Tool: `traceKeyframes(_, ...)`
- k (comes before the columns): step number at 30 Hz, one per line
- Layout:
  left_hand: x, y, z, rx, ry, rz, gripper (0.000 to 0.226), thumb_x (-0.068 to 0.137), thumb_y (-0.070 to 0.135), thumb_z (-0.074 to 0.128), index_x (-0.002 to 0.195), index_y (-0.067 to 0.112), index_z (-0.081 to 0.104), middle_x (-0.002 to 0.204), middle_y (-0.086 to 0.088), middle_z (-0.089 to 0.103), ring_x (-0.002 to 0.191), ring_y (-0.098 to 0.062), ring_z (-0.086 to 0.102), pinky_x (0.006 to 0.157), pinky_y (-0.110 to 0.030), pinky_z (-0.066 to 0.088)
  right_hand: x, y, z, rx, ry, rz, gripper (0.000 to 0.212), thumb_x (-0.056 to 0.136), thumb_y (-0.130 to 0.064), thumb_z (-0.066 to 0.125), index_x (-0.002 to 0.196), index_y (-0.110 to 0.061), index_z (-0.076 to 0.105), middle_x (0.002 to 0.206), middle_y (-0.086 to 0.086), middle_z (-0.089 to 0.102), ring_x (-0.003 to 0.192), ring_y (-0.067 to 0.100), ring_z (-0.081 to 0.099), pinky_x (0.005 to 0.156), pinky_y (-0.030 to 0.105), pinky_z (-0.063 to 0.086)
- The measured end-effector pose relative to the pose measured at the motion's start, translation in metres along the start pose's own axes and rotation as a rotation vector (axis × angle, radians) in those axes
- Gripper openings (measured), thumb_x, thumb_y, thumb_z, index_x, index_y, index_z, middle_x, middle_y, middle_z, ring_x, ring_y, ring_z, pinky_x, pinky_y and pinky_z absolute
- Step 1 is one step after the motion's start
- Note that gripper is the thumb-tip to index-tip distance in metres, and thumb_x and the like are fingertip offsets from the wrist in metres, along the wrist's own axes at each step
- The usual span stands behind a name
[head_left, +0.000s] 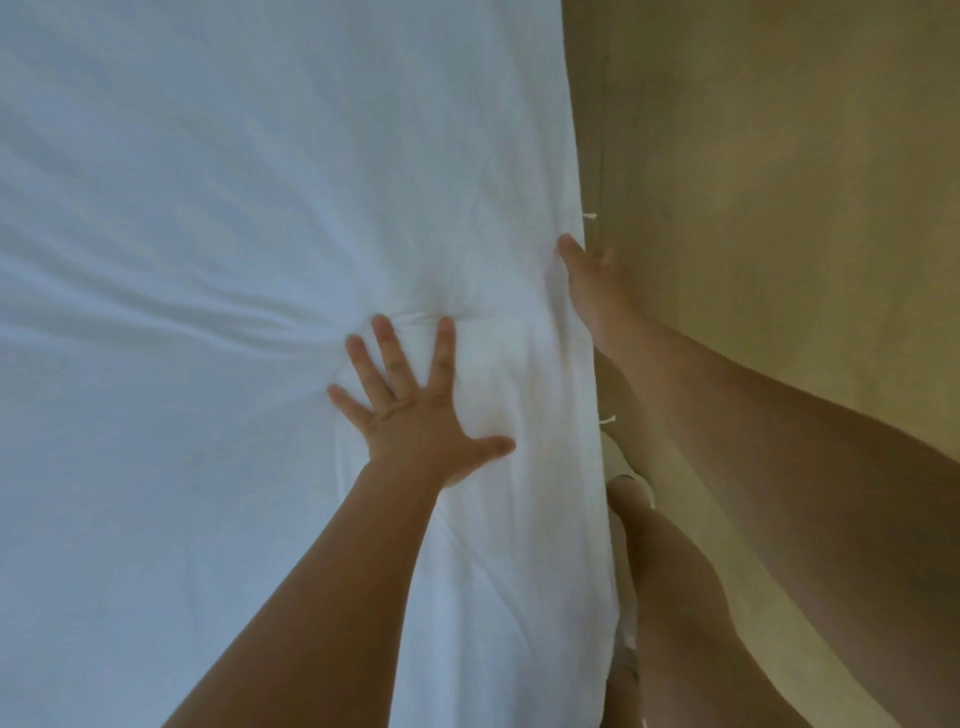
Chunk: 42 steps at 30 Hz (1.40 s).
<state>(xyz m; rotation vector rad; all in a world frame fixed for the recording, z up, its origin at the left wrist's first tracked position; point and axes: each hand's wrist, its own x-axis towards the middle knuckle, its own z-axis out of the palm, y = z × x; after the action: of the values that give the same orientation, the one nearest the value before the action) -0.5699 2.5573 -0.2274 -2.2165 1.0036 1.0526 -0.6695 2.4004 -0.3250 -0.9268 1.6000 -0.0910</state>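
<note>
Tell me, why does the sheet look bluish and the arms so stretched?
Head view: soft, even light tints the white sheet bluish; faint shadows mark wrinkles by the left hand; the wide-angle lens stretches the forearms; the right hand looks slightly blurred.

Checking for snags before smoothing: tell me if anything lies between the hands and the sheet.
Nothing visible does: the left hand presses flat on the sheet; the right hand touches its edge, fingers partly hidden.

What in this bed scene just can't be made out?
Head view only.
right hand: fingers hidden past the white sheet edge, grip unclear.
Whatever lies under the sheet: covered.
shoe: mostly behind the leg.
Sheet's full extent: cut off by frame edges.
</note>
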Motion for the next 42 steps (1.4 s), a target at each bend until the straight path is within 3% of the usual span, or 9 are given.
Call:
traceKeyframes(4,-0.014,-0.006,-0.008,-0.121,0.049,0.104,0.116,0.068,0.08,0.051,0.133,0.045,-0.038,0.123,-0.001,-0.065,0.123,-0.033,-0.051,0.105,-0.061,-0.016,-0.053,-0.063,0.037,-0.174,0.064,-0.66,0.061,0.091,-0.042,0.049,0.141,-0.009,0.038,0.143,0.01,0.041,0.134,0.027,0.036,0.109,0.039,0.03)
traceKeyframes(9,-0.031,-0.063,-0.024,-0.344,0.436,0.163,0.078,0.087,0.046,0.058,0.151,0.022,0.018,0.16,-0.004,0.006,0.147,-0.023,-0.003,0.114,-0.052,0.006,-0.092,-0.096,0.078,-0.953,-0.244,-1.304,0.057,0.095,-0.045,0.041,0.147,-0.024,0.031,0.159,0.004,0.014,0.147,0.026,0.006,0.112,0.048,-0.001)
traceKeyframes(14,0.003,-0.106,-0.048,-0.408,0.538,0.037,0.082,0.087,0.045,0.058,0.151,0.022,0.014,0.16,-0.003,0.007,0.147,-0.025,0.001,0.114,-0.052,0.007,-0.044,-0.116,0.058,-0.738,0.045,-0.527,0.07,0.097,-0.05,0.035,0.153,-0.021,0.005,0.16,0.007,-0.003,0.146,0.027,-0.002,0.116,0.045,0.004)
traceKeyframes(19,0.044,-0.108,-0.082,-0.427,0.527,0.118,0.077,0.088,0.058,0.043,0.151,0.033,0.006,0.16,-0.001,-0.007,0.146,-0.023,-0.01,0.115,-0.049,-0.001,-0.074,-0.132,0.071,-1.109,-0.067,-1.172,0.063,0.096,-0.035,0.045,0.151,-0.018,0.019,0.158,0.011,0.014,0.145,0.032,0.011,0.112,0.048,0.013)
traceKeyframes(28,0.113,-0.053,-0.146,-0.344,0.413,0.203,0.074,0.084,0.073,0.022,0.142,0.05,-0.018,0.151,0.005,-0.037,0.134,-0.039,-0.036,0.104,-0.069,-0.009,0.017,-0.215,0.076,-1.134,-0.034,-1.01,0.064,0.097,-0.051,0.033,0.152,-0.03,0.009,0.16,-0.007,-0.002,0.146,0.017,-0.005,0.115,0.045,0.0)
traceKeyframes(31,0.147,-0.033,-0.177,-0.299,0.419,0.179,0.082,0.071,0.083,0.013,0.13,0.052,-0.034,0.136,0.001,-0.055,0.122,-0.04,-0.05,0.1,-0.071,-0.015,0.066,-0.235,0.065,-0.962,-0.021,-0.951,0.068,0.093,-0.055,0.031,0.152,-0.028,0.011,0.16,-0.004,0.003,0.146,0.015,0.001,0.116,0.039,-0.001)
traceKeyframes(36,0.206,0.013,-0.24,-0.326,0.532,0.073,0.099,0.055,0.092,0.016,0.121,0.051,-0.046,0.133,-0.006,-0.058,0.116,-0.035,-0.057,0.091,-0.062,-0.03,0.158,-0.275,0.033,-0.193,-0.066,-0.07,0.059,0.098,-0.051,0.027,0.143,-0.014,0.036,0.142,0.008,0.045,0.125,0.025,0.046,0.107,0.043,0.034)
traceKeyframes(40,0.243,0.049,-0.301,-0.366,0.609,0.007,0.112,0.056,0.089,0.032,0.138,0.045,-0.032,0.15,-0.01,-0.036,0.137,-0.036,-0.03,0.102,-0.063,-0.018,0.179,-0.319,0.011,0.327,-0.403,0.1,0.061,0.087,-0.074,0.031,0.104,-0.024,0.061,0.083,-0.005,0.066,0.066,0.007,0.063,0.06,0.028,0.048)
traceKeyframes(42,0.251,0.058,-0.327,-0.352,0.642,0.046,0.114,0.059,0.08,0.049,0.15,0.037,-0.004,0.157,-0.017,-0.011,0.142,-0.043,-0.013,0.105,-0.066,-0.007,0.179,-0.34,0.013,0.468,-0.477,0.063,0.07,0.077,-0.077,0.044,0.119,-0.023,0.06,0.102,-0.005,0.071,0.088,0.011,0.069,0.072,0.028,0.054)
